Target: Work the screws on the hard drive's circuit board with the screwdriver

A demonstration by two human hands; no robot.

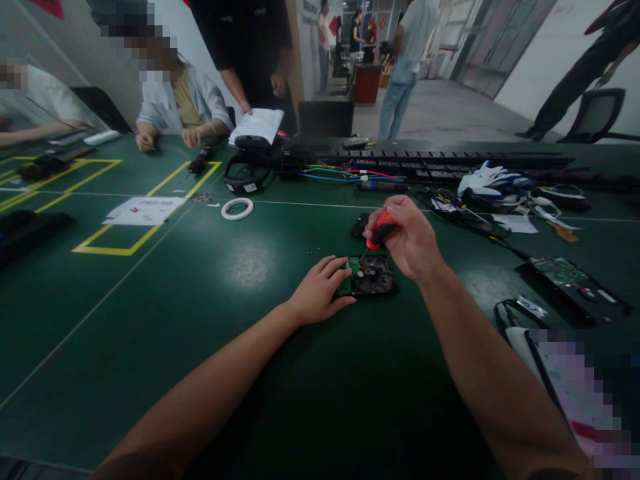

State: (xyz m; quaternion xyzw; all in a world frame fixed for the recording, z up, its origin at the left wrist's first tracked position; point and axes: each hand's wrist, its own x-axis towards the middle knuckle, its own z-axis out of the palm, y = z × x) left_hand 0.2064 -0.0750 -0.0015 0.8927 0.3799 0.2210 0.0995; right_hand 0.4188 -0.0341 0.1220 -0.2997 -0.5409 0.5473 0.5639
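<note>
A black hard drive [373,279] with a green circuit board lies on the green table [250,333] in front of me. My left hand [320,290] rests on its left edge, fingers curled over the board and holding the drive down. My right hand [405,240] is closed round a red-handled screwdriver [381,230], tip pointing down onto the drive's top. A few tiny screws [313,251] lie just behind my left hand.
A white tape ring [237,209], a paper sheet [144,211] inside yellow floor-tape markings, coloured cables [350,175], white gloves [493,181], and another opened drive [575,283] lie about. A seated person [175,100] and standing people are across the table.
</note>
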